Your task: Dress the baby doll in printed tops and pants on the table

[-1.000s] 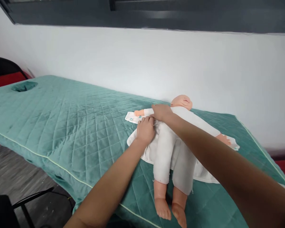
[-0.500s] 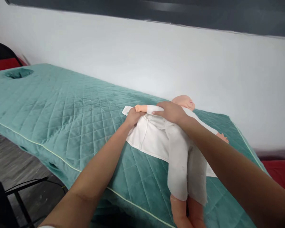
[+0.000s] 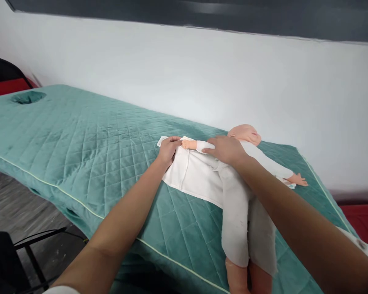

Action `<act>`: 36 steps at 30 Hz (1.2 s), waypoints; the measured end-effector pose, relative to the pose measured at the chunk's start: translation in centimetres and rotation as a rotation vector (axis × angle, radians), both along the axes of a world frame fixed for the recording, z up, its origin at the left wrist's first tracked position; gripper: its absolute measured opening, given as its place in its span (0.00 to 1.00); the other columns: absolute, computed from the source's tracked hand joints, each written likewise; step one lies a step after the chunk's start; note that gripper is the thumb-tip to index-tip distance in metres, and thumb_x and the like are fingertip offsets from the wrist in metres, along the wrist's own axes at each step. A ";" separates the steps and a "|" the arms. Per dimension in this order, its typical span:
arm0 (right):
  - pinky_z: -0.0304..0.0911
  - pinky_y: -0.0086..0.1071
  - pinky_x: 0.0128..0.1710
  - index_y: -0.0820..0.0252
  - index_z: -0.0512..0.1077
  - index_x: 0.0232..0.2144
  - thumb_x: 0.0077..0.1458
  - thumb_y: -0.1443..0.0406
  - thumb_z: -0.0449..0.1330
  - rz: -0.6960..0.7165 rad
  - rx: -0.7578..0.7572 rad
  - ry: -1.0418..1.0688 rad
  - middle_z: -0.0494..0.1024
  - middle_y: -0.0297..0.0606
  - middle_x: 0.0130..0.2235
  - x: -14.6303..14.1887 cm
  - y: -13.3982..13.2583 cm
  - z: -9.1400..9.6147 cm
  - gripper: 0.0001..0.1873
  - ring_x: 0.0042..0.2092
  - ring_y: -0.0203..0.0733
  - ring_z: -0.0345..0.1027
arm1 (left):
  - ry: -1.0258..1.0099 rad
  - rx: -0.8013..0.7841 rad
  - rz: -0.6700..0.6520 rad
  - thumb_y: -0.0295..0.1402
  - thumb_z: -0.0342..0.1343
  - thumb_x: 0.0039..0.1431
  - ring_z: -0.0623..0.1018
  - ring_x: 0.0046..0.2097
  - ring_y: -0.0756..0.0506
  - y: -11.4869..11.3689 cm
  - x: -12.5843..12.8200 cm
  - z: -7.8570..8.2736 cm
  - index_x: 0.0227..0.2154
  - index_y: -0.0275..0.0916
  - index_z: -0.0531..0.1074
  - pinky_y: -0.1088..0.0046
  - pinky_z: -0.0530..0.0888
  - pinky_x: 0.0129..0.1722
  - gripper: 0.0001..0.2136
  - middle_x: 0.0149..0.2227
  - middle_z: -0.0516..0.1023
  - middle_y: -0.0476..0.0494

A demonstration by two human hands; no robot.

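A baby doll point(image 3: 236, 220) with a white cloth body lies on its back on a spread white garment point(image 3: 194, 179), its head toward the wall and its bare feet toward me. My left hand point(image 3: 168, 150) pinches the garment's edge beside the doll's small fist point(image 3: 189, 144). Over the doll's upper body rests my right hand point(image 3: 228, 149), its thumb on the white sleeve point(image 3: 204, 146) and its fingers curled around that arm and side. The doll's other arm point(image 3: 297, 179) stretches out to the right. A white tab point(image 3: 162, 141) of the garment sticks out past my left fingers.
A green quilted cover point(image 3: 95, 134) spreads over a long bed with a face hole point(image 3: 29, 97) at the far left. The white wall point(image 3: 159, 69) stands right behind it. Red chairs point(image 3: 363, 224) flank both ends, and a black frame point(image 3: 30, 257) stands at the lower left.
My left hand has turned from under the doll's fist to the garment's edge, fingers now on top. The doll and my right hand have shifted slightly right, and the doll's outer arm reaches farther out.
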State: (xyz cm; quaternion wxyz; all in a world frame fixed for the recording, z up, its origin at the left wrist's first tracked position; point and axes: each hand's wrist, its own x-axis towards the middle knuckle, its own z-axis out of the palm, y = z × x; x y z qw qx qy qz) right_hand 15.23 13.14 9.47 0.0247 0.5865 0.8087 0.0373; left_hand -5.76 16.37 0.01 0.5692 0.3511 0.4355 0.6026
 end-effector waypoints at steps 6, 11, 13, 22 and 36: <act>0.61 0.42 0.43 0.54 0.76 0.48 0.65 0.48 0.51 -0.024 -0.015 -0.037 0.79 0.47 0.48 -0.1 0.2 -0.2 0.24 0.47 0.55 0.72 | -0.005 -0.011 0.033 0.28 0.64 0.38 0.76 0.31 0.48 -0.6 0.2 0.3 0.31 0.37 0.74 0.70 0.73 0.35 0.13 0.27 0.76 0.50; 0.61 0.46 0.46 0.56 0.77 0.49 0.65 0.49 0.51 -0.024 0.015 -0.106 0.79 0.51 0.49 -0.1 0.5 -0.7 0.24 0.49 0.59 0.71 | 0.315 0.149 0.055 0.28 0.61 0.46 0.75 0.35 0.48 -1.2 0.8 0.5 0.32 0.37 0.76 0.72 0.71 0.37 0.08 0.32 0.78 0.49; 0.62 0.47 0.46 0.56 0.77 0.48 0.65 0.49 0.51 -0.015 0.013 -0.115 0.79 0.52 0.48 -0.1 0.6 -1.0 0.24 0.49 0.60 0.72 | 0.503 0.209 0.038 0.28 0.59 0.48 0.75 0.36 0.47 -1.4 1.2 0.4 0.33 0.38 0.76 0.72 0.70 0.38 0.07 0.32 0.78 0.49; 0.63 0.51 0.48 0.57 0.77 0.48 0.64 0.48 0.51 -0.038 -0.005 -0.043 0.79 0.51 0.49 -1.6 1.2 -1.5 0.24 0.51 0.63 0.72 | 0.718 0.424 -0.165 0.34 0.59 0.57 0.71 0.32 0.48 -2.6 2.3 0.6 0.38 0.40 0.76 0.72 0.67 0.36 0.08 0.31 0.75 0.50; 0.67 0.47 0.43 0.59 0.76 0.48 0.58 0.49 0.51 -0.722 0.366 0.751 0.80 0.46 0.35 14.4 -8.3 -5.1 0.27 0.40 0.55 0.73 | 1.367 0.323 -0.040 0.42 0.44 0.71 0.79 0.46 0.39 -3.9 2.4 0.8 0.48 0.41 0.71 0.68 0.69 0.40 0.15 0.44 0.81 0.39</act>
